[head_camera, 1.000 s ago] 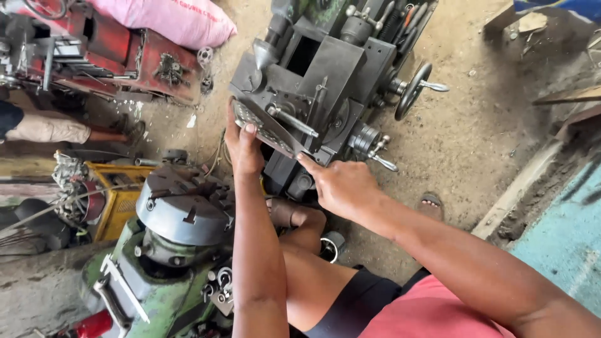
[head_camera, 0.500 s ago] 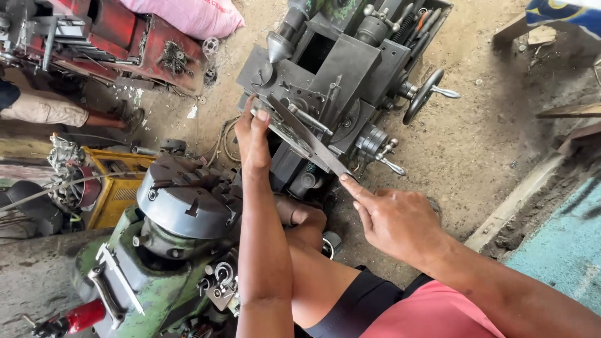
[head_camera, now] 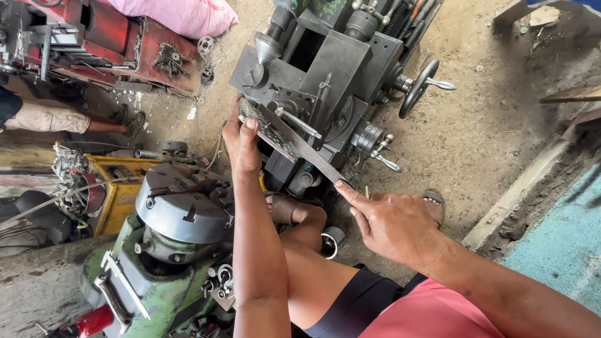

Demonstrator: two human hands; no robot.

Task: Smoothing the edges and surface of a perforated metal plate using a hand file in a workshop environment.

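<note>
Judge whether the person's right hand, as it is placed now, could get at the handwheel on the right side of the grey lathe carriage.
Probably yes. The right hand only rests a fingertip on the flat metal bar, and the handwheel juts out over open dirt floor with nothing between them.

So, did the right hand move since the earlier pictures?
Yes. The right hand drew back from the lathe carriage toward the body; its fingertip touches the flat plate's end.
</note>
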